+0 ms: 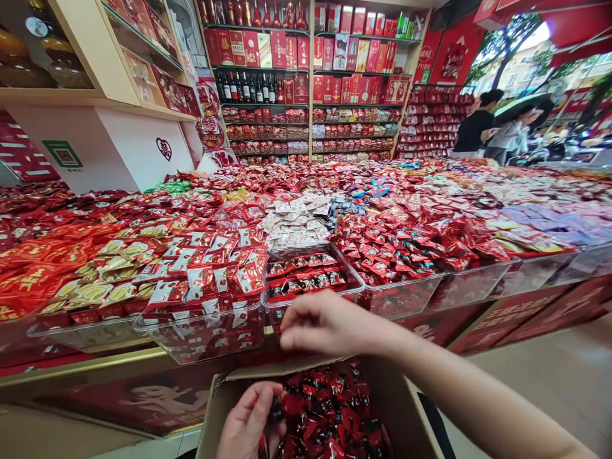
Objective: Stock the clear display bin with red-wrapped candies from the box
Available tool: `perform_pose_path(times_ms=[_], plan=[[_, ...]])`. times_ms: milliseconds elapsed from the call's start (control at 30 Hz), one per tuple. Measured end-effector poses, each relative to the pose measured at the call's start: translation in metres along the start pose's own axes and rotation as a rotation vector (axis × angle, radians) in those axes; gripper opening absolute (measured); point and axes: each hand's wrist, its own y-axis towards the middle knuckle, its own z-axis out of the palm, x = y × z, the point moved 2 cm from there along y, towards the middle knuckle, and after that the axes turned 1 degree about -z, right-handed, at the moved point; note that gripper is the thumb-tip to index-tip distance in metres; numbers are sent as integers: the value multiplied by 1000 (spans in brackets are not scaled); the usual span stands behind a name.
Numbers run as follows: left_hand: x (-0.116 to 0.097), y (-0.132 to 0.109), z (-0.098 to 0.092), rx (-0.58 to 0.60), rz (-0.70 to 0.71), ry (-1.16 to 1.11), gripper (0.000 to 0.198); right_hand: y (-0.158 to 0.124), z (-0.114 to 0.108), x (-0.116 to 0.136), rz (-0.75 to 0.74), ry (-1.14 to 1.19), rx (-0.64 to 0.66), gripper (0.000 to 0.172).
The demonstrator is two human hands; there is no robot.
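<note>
An open cardboard box filled with red-and-black wrapped candies is directly below me. My left hand is inside its left side, fingers closed around a small wrapped candy, slightly blurred. Above the box's far edge hovers my right hand, loosely curled with thumb and fingers apart; nothing shows between them. Just beyond it stands a clear plastic bin, where dark red wrapped candies lie in rows. My right hand covers part of that bin's front wall.
Bins of red-and-white packets and red packets flank the middle bin. White packets lie behind it. Shelves of bottles and boxes line the back. Two people stand at the far right, beside a floor area.
</note>
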Motion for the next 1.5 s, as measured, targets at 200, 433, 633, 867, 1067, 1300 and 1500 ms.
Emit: perform_pose_path(times_ms=[200, 433, 633, 867, 1067, 1300, 1500], plan=[[-48, -15, 39, 5, 167, -155, 38, -36, 42, -17, 147, 288, -170, 23], [-53, -9, 43, 43, 183, -131, 36, -37, 30, -30, 242, 576, -308, 29], [-50, -13, 48, 45, 144, -143, 43, -39, 27, -26, 174, 441, -342, 22], [-53, -30, 50, 352, -54, -171, 55, -41, 14, -10, -121, 202, -287, 11], [-45, -29, 38, 174, 172, 50, 55, -50, 48, -30, 229, 831, -269, 42], [-47, -36, 46, 84, 417, 86, 54, -27, -10, -15, 130, 306, -390, 18], [-28, -28, 31, 57, 416, 128, 45, 24, -76, -22, 67, -273, -300, 15]])
